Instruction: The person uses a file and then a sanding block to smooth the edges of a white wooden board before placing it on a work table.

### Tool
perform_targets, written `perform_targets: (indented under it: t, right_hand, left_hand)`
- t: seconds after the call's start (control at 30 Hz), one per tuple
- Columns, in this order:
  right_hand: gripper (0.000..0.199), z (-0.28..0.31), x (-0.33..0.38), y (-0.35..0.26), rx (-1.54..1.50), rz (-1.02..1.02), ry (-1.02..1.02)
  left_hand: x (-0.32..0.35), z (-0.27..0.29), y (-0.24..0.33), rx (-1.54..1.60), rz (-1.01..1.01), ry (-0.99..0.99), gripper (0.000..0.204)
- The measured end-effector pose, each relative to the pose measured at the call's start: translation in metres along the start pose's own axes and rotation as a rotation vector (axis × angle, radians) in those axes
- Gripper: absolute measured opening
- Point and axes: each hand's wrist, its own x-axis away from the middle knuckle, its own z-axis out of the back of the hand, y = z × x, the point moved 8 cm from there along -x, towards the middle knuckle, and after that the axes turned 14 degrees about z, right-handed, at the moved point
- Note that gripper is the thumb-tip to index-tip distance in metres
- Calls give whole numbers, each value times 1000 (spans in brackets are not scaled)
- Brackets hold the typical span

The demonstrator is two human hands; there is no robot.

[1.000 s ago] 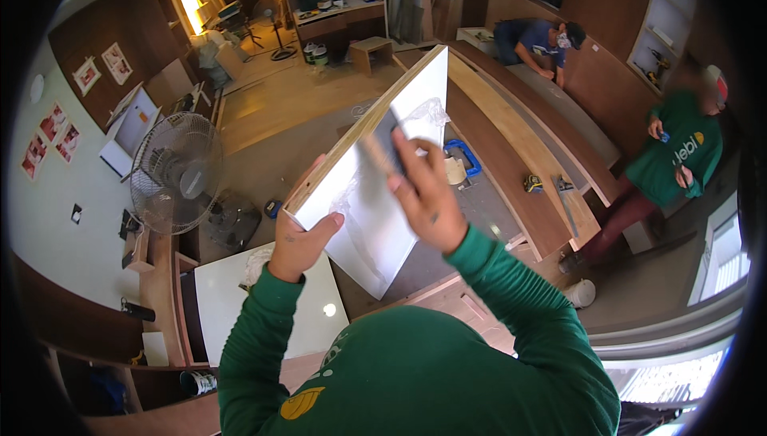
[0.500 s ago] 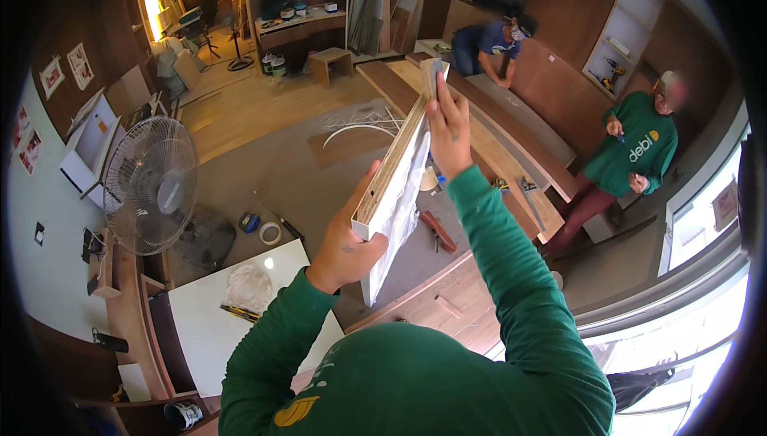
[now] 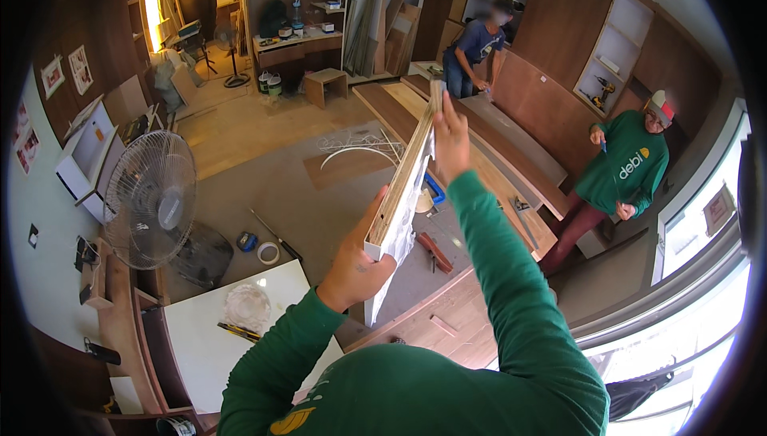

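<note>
A plywood board (image 3: 399, 184) with a white face stands on edge in front of me, its bare layered edge turned up and running away from me. My left hand (image 3: 355, 272) is closed round its near end, thumb on the white side and fingers on the other. At the far end my right hand (image 3: 454, 144) holds a small grey-brown block (image 3: 436, 99) against the top edge, fingers stretched along it. Crumpled clear film seems to hang on the board's white side. Part of the block is hidden by my fingers.
A white panel (image 3: 188, 336) with a cutter (image 3: 238, 331) lies at lower left, near a fan (image 3: 152, 200). Tape (image 3: 268, 253), a tape measure (image 3: 247, 241) and red-handled tool (image 3: 434, 252) lie beyond. Two co-workers stand right, beside long planks (image 3: 511, 176).
The board and both my hands sit slightly lower in view, and the block has slid nearer along the edge. The co-worker in blue has straightened up.
</note>
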Motion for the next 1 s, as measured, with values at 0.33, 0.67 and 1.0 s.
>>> perform_targets:
  t: [0.33,0.67,1.0]
  right_hand:
    - [53,16,108,-117,-46,340,-122]
    - [47,16,-40,59,-128,-16,-185]
    - [47,29,-24,72,-177,134,-127]
  left_hand:
    - [1,5,-1,-27,12,2,91]
    - [2,-25,7,-108,179,-65,99]
    - [-129,-59,35,-74,595,-271,103]
